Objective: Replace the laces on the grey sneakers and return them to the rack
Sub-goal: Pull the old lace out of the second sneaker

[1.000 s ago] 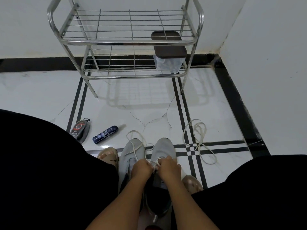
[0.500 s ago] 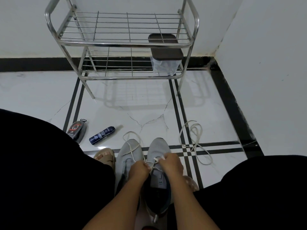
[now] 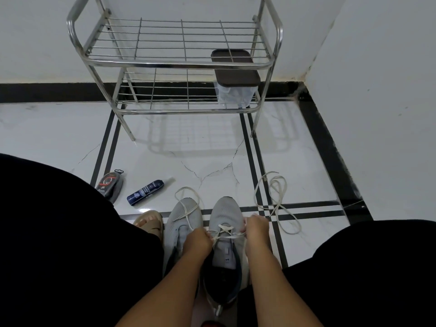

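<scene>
Lacing in progress: left hand (image 3: pixel 197 241) and right hand (image 3: pixel 256 228) each pinch the lace (image 3: pixel 224 230) across the right sneaker (image 3: pixel 226 213); left sneaker (image 3: pixel 184 220) loosely laced; rack (image 3: pixel 179 64), far, awaits both.

Two pale grey knit sneakers (image 3: pixel 226 218) with dark navy linings sit at 6 o'clock, threaded with cream laces (image 3: pixel 223 230); another cream lace (image 3: pixel 274 199) lies at 4 o'clock. The floor (image 3: pixel 188 156) is glossy white marble banded with black stripes. At 12 o'clock, a silver wire rack (image 3: pixel 174 64) carries a brown-lidded clear box (image 3: pixel 233 76). A navy bottle (image 3: pixel 146 192) lies at 8 o'clock.
</scene>
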Motion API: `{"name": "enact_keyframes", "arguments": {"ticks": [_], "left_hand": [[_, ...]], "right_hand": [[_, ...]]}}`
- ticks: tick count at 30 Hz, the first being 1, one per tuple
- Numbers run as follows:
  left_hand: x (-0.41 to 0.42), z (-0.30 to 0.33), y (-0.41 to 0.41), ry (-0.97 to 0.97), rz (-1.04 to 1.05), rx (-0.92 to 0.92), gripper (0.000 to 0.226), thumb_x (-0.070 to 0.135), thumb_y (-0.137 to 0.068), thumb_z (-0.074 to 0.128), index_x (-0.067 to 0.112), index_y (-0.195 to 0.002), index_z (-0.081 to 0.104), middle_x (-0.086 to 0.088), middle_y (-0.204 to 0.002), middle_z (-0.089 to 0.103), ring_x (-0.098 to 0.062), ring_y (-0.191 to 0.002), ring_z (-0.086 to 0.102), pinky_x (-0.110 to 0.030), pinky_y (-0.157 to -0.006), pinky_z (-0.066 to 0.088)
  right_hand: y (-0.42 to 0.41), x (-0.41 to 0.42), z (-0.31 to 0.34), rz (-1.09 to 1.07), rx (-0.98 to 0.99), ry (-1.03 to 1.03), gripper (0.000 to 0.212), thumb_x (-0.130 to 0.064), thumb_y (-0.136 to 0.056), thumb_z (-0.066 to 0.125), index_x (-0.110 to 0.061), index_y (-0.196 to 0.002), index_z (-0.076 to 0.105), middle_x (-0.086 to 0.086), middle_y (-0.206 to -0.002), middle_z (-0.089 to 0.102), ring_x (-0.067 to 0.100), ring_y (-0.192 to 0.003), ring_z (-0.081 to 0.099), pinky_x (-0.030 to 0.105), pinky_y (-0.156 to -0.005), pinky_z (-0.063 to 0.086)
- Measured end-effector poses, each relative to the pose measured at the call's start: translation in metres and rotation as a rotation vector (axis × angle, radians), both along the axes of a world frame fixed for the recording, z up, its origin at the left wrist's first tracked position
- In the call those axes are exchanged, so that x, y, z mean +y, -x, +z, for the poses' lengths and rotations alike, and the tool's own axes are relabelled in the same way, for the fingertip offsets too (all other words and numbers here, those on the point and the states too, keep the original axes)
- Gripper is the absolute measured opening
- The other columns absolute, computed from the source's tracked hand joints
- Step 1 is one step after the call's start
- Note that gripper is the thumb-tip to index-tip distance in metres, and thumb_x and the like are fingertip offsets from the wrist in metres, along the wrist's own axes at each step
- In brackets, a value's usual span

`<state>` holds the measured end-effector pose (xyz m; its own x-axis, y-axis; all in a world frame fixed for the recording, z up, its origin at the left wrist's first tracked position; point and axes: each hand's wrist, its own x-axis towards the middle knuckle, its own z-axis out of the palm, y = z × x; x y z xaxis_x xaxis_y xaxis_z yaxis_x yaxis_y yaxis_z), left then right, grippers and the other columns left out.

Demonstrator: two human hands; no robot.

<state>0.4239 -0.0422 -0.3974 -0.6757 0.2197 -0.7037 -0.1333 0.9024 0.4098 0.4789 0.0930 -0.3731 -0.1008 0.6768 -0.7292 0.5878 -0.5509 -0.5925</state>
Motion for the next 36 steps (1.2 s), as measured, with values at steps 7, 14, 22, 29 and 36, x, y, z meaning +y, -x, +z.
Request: {"name": "enact_keyframes", "arguments": {"ticks": [7, 14, 22, 29, 36], "left_hand": [[0.001, 0.001, -0.001, 0.040, -0.052, 0.009, 0.022, 0.023, -0.091, 0.055, 0.011, -0.103, 0.068, -0.010, -0.111, 0.069, -0.026, -0.108, 0.062, -0.029, -0.090, 0.048], [0.000, 0.001, -0.001, 0.090, -0.106, 0.040, 0.028, 0.025, -0.096, 0.047, 0.012, -0.115, 0.064, -0.010, -0.120, 0.064, -0.027, -0.113, 0.058, -0.029, -0.092, 0.046], [0.008, 0.009, 0.001, 0.140, -0.222, -0.034, 0.037, 0.030, -0.097, 0.042, 0.007, -0.121, 0.057, -0.014, -0.129, 0.058, -0.029, -0.119, 0.055, -0.031, -0.094, 0.044], [0.009, 0.013, -0.004, 0.084, -0.400, 0.119, 0.029, 0.019, -0.095, 0.040, 0.013, -0.123, 0.044, -0.016, -0.124, 0.054, -0.032, -0.113, 0.054, -0.039, -0.092, 0.045], [0.017, 0.016, -0.020, 0.148, -0.686, 0.238, 0.053, 0.022, -0.093, 0.052, 0.027, -0.143, 0.036, -0.013, -0.141, 0.030, -0.031, -0.125, 0.040, -0.040, -0.098, 0.043]], "right_hand": [[-0.006, -0.039, -0.018, 1.243, -0.428, -0.409, 0.027, -0.024, -0.089, 0.057, -0.016, -0.114, 0.065, 0.003, -0.116, 0.056, 0.026, -0.099, 0.062, 0.031, -0.078, 0.048], [0.000, -0.006, 0.010, 0.253, -0.023, -0.324, 0.021, -0.021, -0.092, 0.050, -0.019, -0.075, 0.062, 0.003, -0.085, 0.064, 0.023, -0.079, 0.060, 0.029, -0.068, 0.046], [-0.006, 0.002, 0.006, 0.620, -0.403, -0.272, 0.044, -0.032, -0.090, 0.060, -0.005, -0.123, 0.056, 0.013, -0.125, 0.058, 0.030, -0.109, 0.059, 0.032, -0.083, 0.049], [-0.018, -0.027, -0.015, 0.748, -0.477, -0.109, 0.033, -0.029, -0.094, 0.052, -0.008, -0.116, 0.063, 0.011, -0.119, 0.065, 0.027, -0.109, 0.062, 0.032, -0.088, 0.052], [-0.018, -0.024, -0.021, 0.767, -0.458, -0.072, 0.034, -0.026, -0.096, 0.047, -0.008, -0.120, 0.063, 0.010, -0.124, 0.063, 0.027, -0.114, 0.059, 0.027, -0.087, 0.047]]}}
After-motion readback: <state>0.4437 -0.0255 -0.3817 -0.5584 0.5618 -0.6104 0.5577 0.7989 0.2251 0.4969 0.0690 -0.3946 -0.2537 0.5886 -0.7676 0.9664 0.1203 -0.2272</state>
